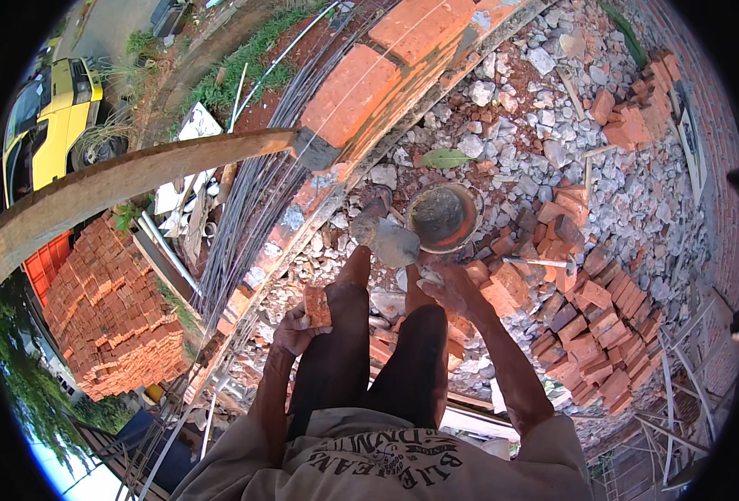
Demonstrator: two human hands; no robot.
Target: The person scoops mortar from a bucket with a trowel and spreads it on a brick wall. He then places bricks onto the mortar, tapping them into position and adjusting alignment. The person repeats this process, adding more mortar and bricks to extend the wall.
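Observation:
My left hand [293,332] grips a red-orange brick piece [318,307] beside my left thigh. My right hand [445,285] is closed on the handle of a trowel [396,245], whose blade is smeared with grey mortar and reaches in front of my knees. Just beyond the blade sits a round bucket [470,219] with grey mortar inside. Up and to the left, red bricks [346,96] lie along the top of a low wall [308,200], with a string line over them and grey mortar at the end of the nearest one.
A curved timber [136,163] crosses left toward the wall, above rebar [236,217]. Brick stacks [111,309] and a yellow vehicle [56,125] are at left. Rubble [536,100], loose brick piles [595,334], a hammer [536,263] and metal bars [678,384] are at right.

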